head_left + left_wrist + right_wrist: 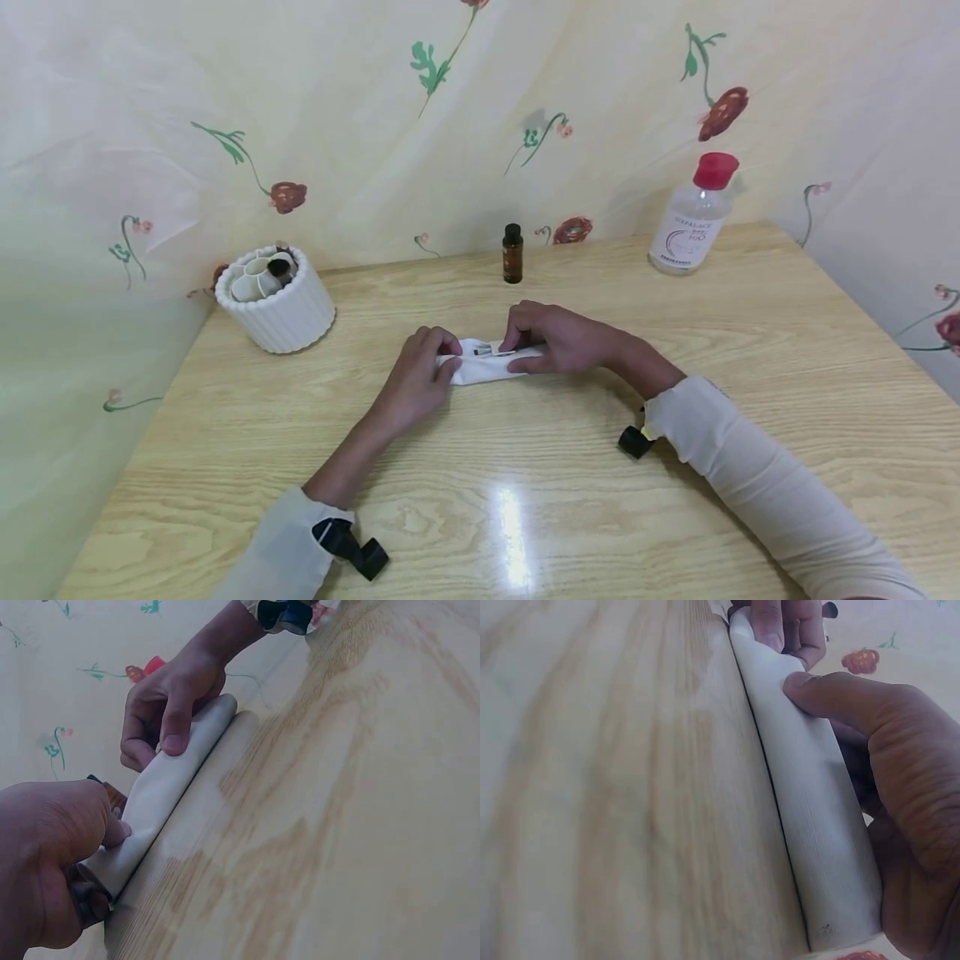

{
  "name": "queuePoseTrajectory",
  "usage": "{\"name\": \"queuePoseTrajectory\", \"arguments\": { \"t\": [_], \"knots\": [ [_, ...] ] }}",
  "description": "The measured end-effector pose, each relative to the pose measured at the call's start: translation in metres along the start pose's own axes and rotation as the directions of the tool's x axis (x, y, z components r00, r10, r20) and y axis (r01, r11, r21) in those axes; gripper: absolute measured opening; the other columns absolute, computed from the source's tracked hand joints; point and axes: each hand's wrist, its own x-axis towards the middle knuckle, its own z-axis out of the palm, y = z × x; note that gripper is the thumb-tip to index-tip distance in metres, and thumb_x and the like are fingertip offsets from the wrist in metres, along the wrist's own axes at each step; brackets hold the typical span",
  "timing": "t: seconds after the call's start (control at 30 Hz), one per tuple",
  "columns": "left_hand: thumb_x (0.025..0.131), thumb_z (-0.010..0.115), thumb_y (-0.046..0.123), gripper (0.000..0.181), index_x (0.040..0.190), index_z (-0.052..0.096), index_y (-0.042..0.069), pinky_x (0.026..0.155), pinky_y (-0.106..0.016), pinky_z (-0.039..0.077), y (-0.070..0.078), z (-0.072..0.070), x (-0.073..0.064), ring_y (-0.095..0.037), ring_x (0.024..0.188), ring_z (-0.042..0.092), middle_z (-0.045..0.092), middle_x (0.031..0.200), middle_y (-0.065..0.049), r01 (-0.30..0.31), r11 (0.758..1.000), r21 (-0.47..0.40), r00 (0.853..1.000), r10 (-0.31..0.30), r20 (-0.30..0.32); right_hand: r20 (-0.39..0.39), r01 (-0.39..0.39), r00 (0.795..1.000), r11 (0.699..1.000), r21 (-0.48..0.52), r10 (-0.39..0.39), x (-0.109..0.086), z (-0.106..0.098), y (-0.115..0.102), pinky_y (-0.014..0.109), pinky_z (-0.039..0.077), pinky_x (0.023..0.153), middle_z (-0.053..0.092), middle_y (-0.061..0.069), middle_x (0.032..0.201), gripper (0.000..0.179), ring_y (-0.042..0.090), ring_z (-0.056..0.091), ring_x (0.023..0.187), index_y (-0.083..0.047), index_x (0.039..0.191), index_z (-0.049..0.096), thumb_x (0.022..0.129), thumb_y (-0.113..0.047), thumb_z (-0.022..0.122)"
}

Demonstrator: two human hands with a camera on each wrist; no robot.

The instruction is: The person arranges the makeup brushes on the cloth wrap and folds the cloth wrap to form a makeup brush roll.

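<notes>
A long, soft white pouch (487, 369) lies on the table in front of me, its folded front side towards me. At its left end my left hand (422, 372) pinches the edge between thumb and fingers. My right hand (562, 337) grips the other end, thumb on the front side and fingers bent over the back edge. Between the hands, a small silver-coloured item (482, 351) shows at the top of the pouch, its rest hidden. The right wrist view shows the smooth, finely ribbed front of the pouch (810, 795) below my thumb.
A small brown bottle with a black cap (513, 254) stands behind the pouch. Back left is a white ribbed holder (296, 312) with brushes in it. A clear bottle with a red cap (686, 229) stands back right, near the flower-patterned wall covering (360, 125).
</notes>
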Motion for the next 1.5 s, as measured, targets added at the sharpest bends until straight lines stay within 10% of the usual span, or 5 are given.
{"name": "queuePoseTrajectory", "arguments": {
  "t": [0.37, 0.57, 0.93, 1.27, 1.5],
  "knots": [
    [0.097, 0.064, 0.008, 0.013, 0.107, 0.057, 0.014, 0.091, -0.038, 0.043, -0.001, 0.0, 0.0, -0.024, 0.106, 0.047, 0.05, 0.11, -0.006, 0.008, 1.0, 0.005, 1.0, -0.008, -0.004, 0.0, -0.068, 0.998, 0.996, -0.062, 0.069, -0.004, 0.001, -0.006, 0.034, 0.044, 0.088, 0.06, -0.008, 0.108, 0.025, 0.016, 0.05, 0.101, -0.02, 0.11, 0.066, 0.092, -0.034, 0.075],
    [0.096, 0.067, 0.008, 0.016, 0.105, 0.056, 0.017, 0.1, -0.048, 0.035, -0.002, -0.003, -0.005, -0.03, 0.12, 0.038, 0.047, 0.129, -0.008, -0.09, 0.995, 0.043, 0.996, 0.09, 0.002, 0.005, -0.178, 0.984, 0.972, -0.154, 0.18, -0.023, -0.013, -0.011, 0.045, 0.039, 0.101, 0.058, 0.001, 0.132, 0.044, 0.022, 0.045, 0.123, -0.011, 0.135, 0.058, 0.101, -0.038, 0.061],
    [0.098, 0.067, 0.023, 0.012, 0.096, 0.055, 0.021, 0.105, -0.051, 0.024, 0.008, -0.022, -0.013, -0.028, 0.132, 0.04, 0.05, 0.138, -0.008, -0.25, 0.956, 0.155, 0.962, 0.228, 0.147, -0.044, -0.278, 0.959, 0.895, -0.348, 0.28, -0.035, -0.017, -0.033, 0.048, 0.041, 0.095, 0.057, 0.008, 0.129, 0.045, 0.025, 0.051, 0.116, -0.013, 0.137, 0.06, 0.096, -0.03, 0.069],
    [0.093, 0.072, 0.007, 0.03, 0.12, 0.06, 0.013, 0.091, -0.04, 0.032, 0.02, -0.019, -0.012, -0.02, 0.107, 0.046, 0.054, 0.116, 0.001, -0.305, 0.91, 0.279, 0.95, 0.309, 0.03, -0.187, -0.174, 0.977, 0.873, -0.456, 0.097, -0.055, -0.01, -0.049, 0.043, 0.044, 0.088, 0.061, 0.004, 0.117, 0.033, 0.022, 0.054, 0.107, -0.014, 0.124, 0.067, 0.093, -0.021, 0.074],
    [0.088, 0.073, -0.002, 0.017, 0.099, 0.069, 0.011, 0.088, -0.034, 0.04, 0.016, -0.013, -0.011, -0.016, 0.092, 0.048, 0.055, 0.097, 0.003, -0.329, 0.9, 0.286, 0.939, 0.345, -0.007, -0.216, -0.161, 0.974, 0.858, -0.487, 0.06, -0.063, -0.016, -0.044, 0.041, 0.05, 0.085, 0.065, 0.003, 0.106, 0.024, 0.022, 0.058, 0.098, -0.01, 0.111, 0.072, 0.088, -0.01, 0.078]
  ]
}}
